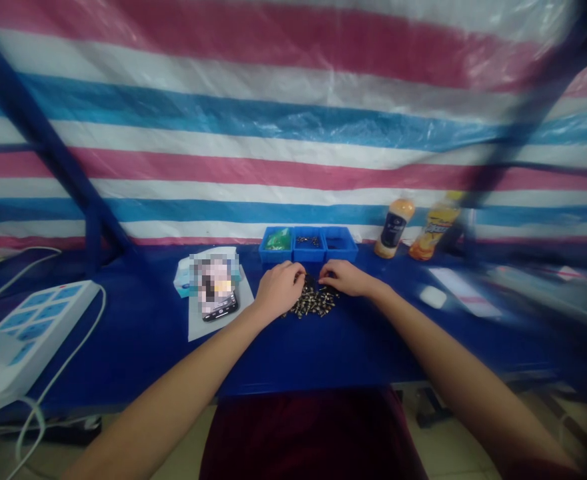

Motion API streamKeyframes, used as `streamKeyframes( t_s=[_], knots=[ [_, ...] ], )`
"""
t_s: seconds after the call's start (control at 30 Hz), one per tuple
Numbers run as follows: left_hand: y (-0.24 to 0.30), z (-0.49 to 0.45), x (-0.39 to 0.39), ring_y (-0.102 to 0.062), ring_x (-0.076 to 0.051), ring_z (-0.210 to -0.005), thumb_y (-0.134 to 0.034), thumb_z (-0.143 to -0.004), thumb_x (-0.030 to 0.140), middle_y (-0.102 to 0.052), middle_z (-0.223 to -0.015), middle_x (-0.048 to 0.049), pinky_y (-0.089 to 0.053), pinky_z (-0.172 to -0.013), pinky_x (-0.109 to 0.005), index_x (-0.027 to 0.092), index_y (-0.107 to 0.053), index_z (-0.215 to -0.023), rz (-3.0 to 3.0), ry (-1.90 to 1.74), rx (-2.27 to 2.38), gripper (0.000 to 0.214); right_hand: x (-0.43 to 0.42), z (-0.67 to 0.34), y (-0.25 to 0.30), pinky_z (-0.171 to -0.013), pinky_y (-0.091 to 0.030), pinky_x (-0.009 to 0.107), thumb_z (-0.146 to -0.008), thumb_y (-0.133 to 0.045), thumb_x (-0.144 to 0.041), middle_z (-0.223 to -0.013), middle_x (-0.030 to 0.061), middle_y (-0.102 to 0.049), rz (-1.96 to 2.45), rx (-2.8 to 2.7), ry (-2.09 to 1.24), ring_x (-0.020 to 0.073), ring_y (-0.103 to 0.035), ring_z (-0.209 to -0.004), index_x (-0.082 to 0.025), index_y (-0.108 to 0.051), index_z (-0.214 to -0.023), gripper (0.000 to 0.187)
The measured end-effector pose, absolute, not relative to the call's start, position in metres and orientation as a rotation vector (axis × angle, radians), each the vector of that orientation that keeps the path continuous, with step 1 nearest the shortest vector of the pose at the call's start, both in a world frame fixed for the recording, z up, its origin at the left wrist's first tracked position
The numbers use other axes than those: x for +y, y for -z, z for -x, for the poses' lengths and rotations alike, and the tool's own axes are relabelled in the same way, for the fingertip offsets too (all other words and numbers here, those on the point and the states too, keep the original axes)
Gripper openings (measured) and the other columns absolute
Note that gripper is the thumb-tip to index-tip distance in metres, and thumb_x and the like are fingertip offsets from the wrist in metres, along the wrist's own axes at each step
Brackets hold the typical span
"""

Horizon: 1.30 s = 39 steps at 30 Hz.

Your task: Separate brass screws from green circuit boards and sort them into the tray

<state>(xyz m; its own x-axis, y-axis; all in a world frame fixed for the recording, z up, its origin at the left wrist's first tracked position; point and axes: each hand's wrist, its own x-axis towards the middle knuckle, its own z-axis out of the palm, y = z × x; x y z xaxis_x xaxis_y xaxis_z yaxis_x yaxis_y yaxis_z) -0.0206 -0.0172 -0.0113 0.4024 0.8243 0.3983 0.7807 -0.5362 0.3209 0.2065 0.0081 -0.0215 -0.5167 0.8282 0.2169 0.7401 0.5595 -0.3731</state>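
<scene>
Currently: L hand (279,288), R hand (346,278) nearly touching over pile of sm. metal parts (311,301), grip unclear; 3 blue bins (308,244) just behind, on blue counter (133,347).

This is a small, makeshift assembly workshop rather than a home or office. A pink, white and blue striped tarpaulin (293,133) hangs behind a blue metal frame (48,147) as the back wall, and the blue-topped bench (138,347) stands on a tiled floor (448,447). Three blue parts bins (308,244), a heap of small metal fittings (311,301) and a white power strip (28,333) on the bench mark it as a place for handwork.
</scene>
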Motion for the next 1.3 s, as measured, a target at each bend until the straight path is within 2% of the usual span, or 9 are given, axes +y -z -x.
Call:
streamKeyframes(
  t_s=[0.2,0.43,0.83,0.93,1.07,1.3],
  knots=[
    [0.011,0.021,-0.018,-0.064,-0.02,-0.086,-0.05,-0.093,0.029,-0.067,-0.093,-0.0025,-0.045,-0.072,-0.031,0.026,-0.068,-0.098,-2.545,-0.82,1.478,0.018,0.01,-0.211,0.021,-0.077,-0.045,0.028,-0.085,-0.069,-0.027,-0.09,0.0063,-0.068,1.249,-2.465,-0.352,0.0176,-0.062,-0.081,-0.018,-0.074,-0.09,0.012],
    [0.01,0.02,-0.019,-0.064,-0.021,-0.085,-0.05,-0.093,0.029,-0.067,-0.092,-0.0032,-0.045,-0.071,-0.031,0.025,-0.068,-0.097,-2.547,-0.835,1.438,0.019,0.01,-0.208,0.022,-0.074,-0.044,0.029,-0.087,-0.066,-0.035,-0.087,0.0075,-0.069,1.299,-2.405,-0.342,0.0191,-0.062,-0.079,-0.017,-0.073,-0.085,0.019],
    [0.005,0.019,-0.021,-0.064,-0.021,-0.087,-0.051,-0.093,0.029,-0.068,-0.093,-0.003,-0.046,-0.07,-0.031,0.025,-0.068,-0.097,-2.522,-0.863,1.411,0.018,0.008,-0.21,0.02,-0.066,-0.045,0.026,-0.082,-0.07,-0.031,-0.072,0.0029,-0.071,1.353,-2.195,-0.458,0.0156,-0.064,-0.067,-0.017,-0.07,-0.081,0.014],
    [0.006,0.019,-0.021,-0.064,-0.02,-0.086,-0.053,-0.093,0.028,-0.068,-0.093,-0.0023,-0.046,-0.07,-0.031,0.025,-0.068,-0.098,-2.519,-0.884,1.377,0.016,0.006,-0.208,0.016,-0.064,-0.046,0.026,-0.085,-0.065,-0.035,-0.075,0.003,-0.07,1.326,-2.122,-0.487,0.0146,-0.062,-0.066,-0.016,-0.069,-0.087,0.02],
    [0.006,0.018,-0.019,-0.064,-0.019,-0.085,-0.059,-0.091,0.03,-0.069,-0.091,-0.0015,-0.047,-0.073,-0.031,0.024,-0.067,-0.101,-2.506,-0.943,1.298,0.015,0.001,-0.2,0.008,-0.064,-0.049,0.028,-0.086,-0.061,-0.045,-0.078,0.0041,-0.068,1.214,-1.943,-0.655,0.0146,-0.06,-0.066,-0.015,-0.067,-0.091,0.031],
    [0.002,0.017,-0.021,-0.063,-0.018,-0.081,-0.063,-0.091,0.036,-0.071,-0.086,0.0002,-0.046,-0.075,-0.031,0.023,-0.068,-0.101,-2.516,-1.084,1.216,0.017,-0.015,-0.176,-0.001,-0.066,-0.049,0.029,-0.079,-0.07,-0.045,-0.08,0.0016,-0.066,0.995,-1.707,-0.958,0.0118,-0.057,-0.066,-0.018,-0.065,-0.085,0.028]
  ],
)
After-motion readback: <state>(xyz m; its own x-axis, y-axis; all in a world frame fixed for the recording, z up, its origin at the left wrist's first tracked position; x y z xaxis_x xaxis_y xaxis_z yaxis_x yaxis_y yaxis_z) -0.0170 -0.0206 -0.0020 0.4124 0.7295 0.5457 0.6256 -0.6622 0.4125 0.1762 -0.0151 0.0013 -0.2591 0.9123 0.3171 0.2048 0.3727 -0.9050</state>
